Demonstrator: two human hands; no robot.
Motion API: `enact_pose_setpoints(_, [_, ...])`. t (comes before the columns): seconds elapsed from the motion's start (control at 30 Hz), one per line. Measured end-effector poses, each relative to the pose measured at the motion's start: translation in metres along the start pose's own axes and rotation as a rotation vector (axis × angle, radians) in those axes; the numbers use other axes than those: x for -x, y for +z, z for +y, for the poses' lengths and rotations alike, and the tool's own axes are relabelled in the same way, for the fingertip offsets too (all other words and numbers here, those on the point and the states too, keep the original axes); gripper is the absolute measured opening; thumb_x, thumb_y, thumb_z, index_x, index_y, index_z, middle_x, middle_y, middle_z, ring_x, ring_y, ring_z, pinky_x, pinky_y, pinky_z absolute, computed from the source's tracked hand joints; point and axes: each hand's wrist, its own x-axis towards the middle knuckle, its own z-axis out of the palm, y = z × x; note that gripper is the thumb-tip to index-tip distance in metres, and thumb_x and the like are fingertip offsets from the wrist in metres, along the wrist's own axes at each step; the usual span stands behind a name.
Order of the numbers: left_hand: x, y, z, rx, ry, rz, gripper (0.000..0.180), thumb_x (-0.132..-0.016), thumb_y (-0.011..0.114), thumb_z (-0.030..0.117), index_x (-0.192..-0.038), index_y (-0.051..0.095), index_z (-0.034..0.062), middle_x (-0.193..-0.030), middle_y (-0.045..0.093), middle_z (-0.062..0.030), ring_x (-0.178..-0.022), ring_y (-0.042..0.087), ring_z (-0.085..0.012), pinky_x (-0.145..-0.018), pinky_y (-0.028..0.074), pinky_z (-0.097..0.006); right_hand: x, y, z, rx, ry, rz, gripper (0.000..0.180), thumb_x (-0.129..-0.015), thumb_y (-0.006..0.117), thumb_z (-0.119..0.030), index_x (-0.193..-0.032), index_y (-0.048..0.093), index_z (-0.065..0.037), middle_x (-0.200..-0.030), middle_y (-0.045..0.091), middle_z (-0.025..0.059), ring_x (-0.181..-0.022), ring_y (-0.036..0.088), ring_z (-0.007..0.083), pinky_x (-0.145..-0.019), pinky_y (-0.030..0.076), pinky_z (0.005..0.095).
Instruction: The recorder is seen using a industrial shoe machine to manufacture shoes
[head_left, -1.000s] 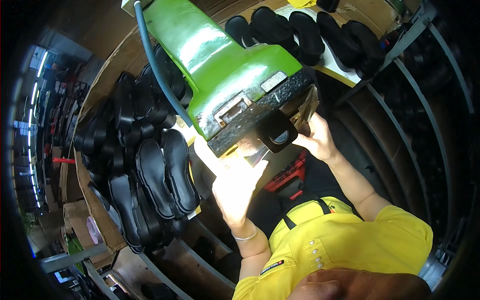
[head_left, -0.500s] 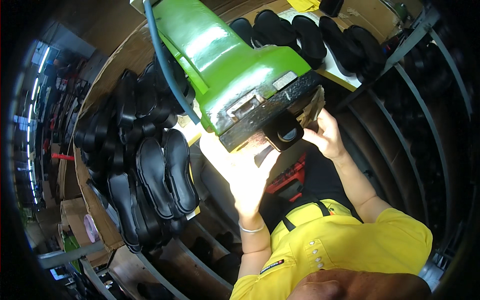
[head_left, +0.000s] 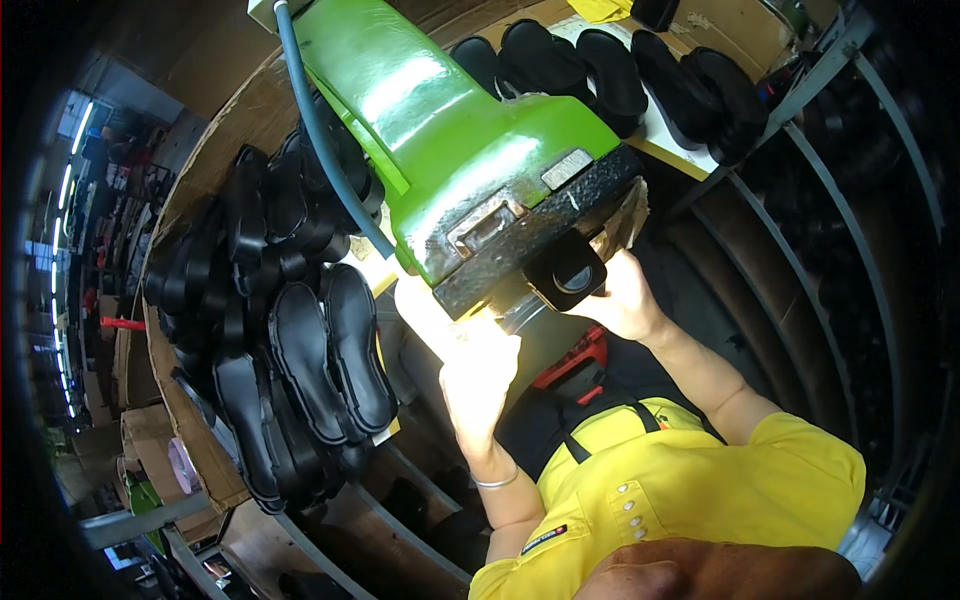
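A green machine [head_left: 470,150] with a worn dark lower edge hangs over both hands and hides their work. My left hand [head_left: 470,365] reaches under its left front, bleached by bright lamplight; the fingers curl in, and whatever they hold is hidden. On the right, my right hand [head_left: 627,300] is bent beneath the edge, its thumb side next to a black square fitting [head_left: 566,270]. Its fingertips are also out of sight, closed around something I cannot make out. A piece of brown cardboard or paper [head_left: 628,218] sticks out under the machine's right end.
Black shoe soles [head_left: 300,350] are piled at the left against a large cardboard box [head_left: 180,400]. More black soles [head_left: 612,80] lie on a board at the back. Slatted metal racks [head_left: 790,270] stand at right. A blue hose [head_left: 318,130] runs down the machine's left.
My right hand has moved a little left and down under the machine edge. My left hand has turned, its thumb folding in and its wrist shifting slightly left.
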Motion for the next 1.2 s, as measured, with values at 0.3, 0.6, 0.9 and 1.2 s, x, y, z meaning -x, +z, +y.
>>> enact_pose_setpoints(0.3, [0.016,0.004,-0.034,0.258,-0.048,0.047,0.014,-0.083,0.072,0.008,-0.089,0.061,0.0025,-0.073,0.054,0.0005,-0.066,0.047,-0.0096,-0.062,0.040,-0.026,-0.004,0.017,0.008,0.145,-0.159,0.012,0.060,-0.072,0.082,-0.004,-0.119,0.046,-0.003,-0.108,0.057,0.0074,-0.097,0.059,0.0161,-0.087,0.048,0.0299])
enact_pose_setpoints(0.6, [-0.021,0.039,-0.025,-0.300,0.202,0.094,0.022,-0.075,0.079,0.015,-0.088,0.064,0.0031,-0.069,0.057,-0.0040,-0.062,0.051,-0.0136,-0.061,0.043,-0.027,0.002,-0.002,-0.013,-0.246,0.096,0.100,0.042,-0.078,0.073,-0.002,-0.116,0.054,0.001,-0.104,0.062,0.0058,-0.093,0.058,0.0115,-0.084,0.047,0.0256])
enact_pose_setpoints(0.9, [-0.025,0.033,-0.038,-0.040,0.064,0.170,0.025,-0.076,0.080,0.015,-0.087,0.063,0.0009,-0.070,0.057,-0.0026,-0.066,0.052,-0.0120,-0.062,0.043,-0.027,0.005,-0.003,-0.010,-0.280,0.202,-0.037,0.021,-0.081,0.072,-0.006,-0.099,0.063,0.001,-0.094,0.064,0.0030,-0.086,0.057,0.0080,-0.076,0.046,0.0228])
enact_pose_setpoints(1.2, [0.001,0.024,-0.045,0.018,0.075,0.162,0.031,-0.073,0.083,0.015,-0.088,0.062,-0.0017,-0.072,0.059,-0.0018,-0.068,0.052,-0.0117,-0.064,0.044,-0.027,-0.001,0.030,0.001,-0.106,-0.050,0.014,0.025,-0.074,0.080,-0.002,-0.091,0.063,-0.001,-0.091,0.062,0.0041,-0.085,0.059,0.0111,-0.077,0.049,0.0268])
